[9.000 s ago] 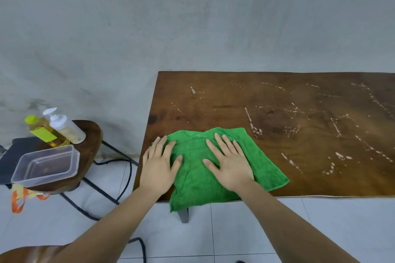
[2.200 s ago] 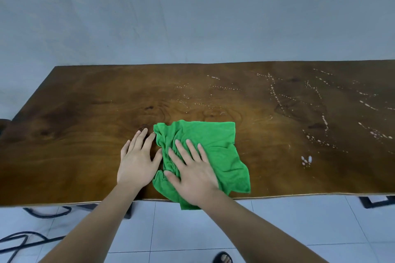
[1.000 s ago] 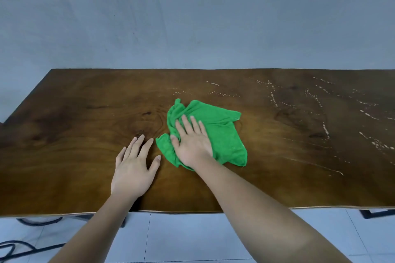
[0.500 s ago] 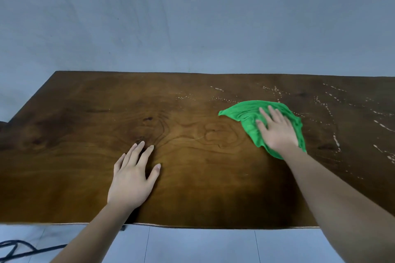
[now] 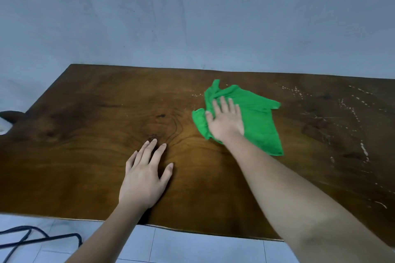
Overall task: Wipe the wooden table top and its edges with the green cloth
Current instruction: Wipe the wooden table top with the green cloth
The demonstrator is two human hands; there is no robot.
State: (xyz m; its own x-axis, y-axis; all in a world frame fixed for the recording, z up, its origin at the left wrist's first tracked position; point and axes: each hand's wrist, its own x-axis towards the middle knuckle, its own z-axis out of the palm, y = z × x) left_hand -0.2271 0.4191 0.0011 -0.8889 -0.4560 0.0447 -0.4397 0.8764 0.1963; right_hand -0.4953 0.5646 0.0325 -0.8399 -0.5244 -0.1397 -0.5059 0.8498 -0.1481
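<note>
While both my arms reach across the wooden table top (image 5: 85,134), the holdings stand as follows.

Item one: green cloth (image 5: 259,121), crumpled, lying on the wood in the middle stretch, nearer the wall side than the front edge.

Item two: my right hand (image 5: 225,120), palm down on the cloth's left portion, fingers straight and slightly spread, pressing rather than gripping. Cloth shows beyond the fingertips, left of the thumb and widely to the right.

Item three: my left hand (image 5: 143,177), flat on bare wood, fingers straight and spread, holding nothing, well apart from the cloth and nearer the front edge.

Item four: pale specks and streaks (image 5: 353,113), scattered over the right part of the top (a few more lie just left of the cloth's far corner).

Item five: grey wall (image 5: 192,17), behind the far edge.

Item six: pale tiled floor (image 5: 192,247), below the front edge, with a black cable (image 5: 72,235) looped at lower left.
</note>
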